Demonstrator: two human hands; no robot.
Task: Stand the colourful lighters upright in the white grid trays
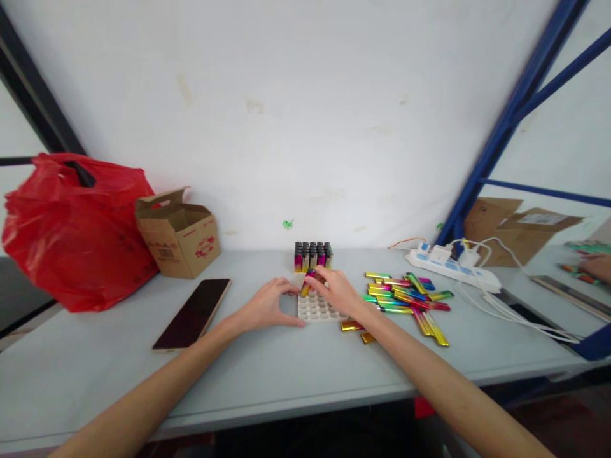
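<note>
My right hand (337, 291) holds a purple-and-gold lighter (307, 284) over the upper left corner of a white tray (317, 310) with rows of small holes. My left hand (272, 304) rests at the tray's left edge, thumb and fingers spread apart, with nothing seen between them. Right behind the tray stands a block of upright lighters (313, 257) with black tops, purple and clear-gold in colour. To the right of the tray lies a loose pile of shiny coloured lighters (405, 298). My right hand and forearm hide part of the tray.
On the left are a dark phone (193, 315), an open cardboard box (179, 236) and a red plastic bag (79, 232). A white power strip (453, 268) with cables lies at the right. Beyond a blue frame (508, 127), another person's hand (599, 267) shows.
</note>
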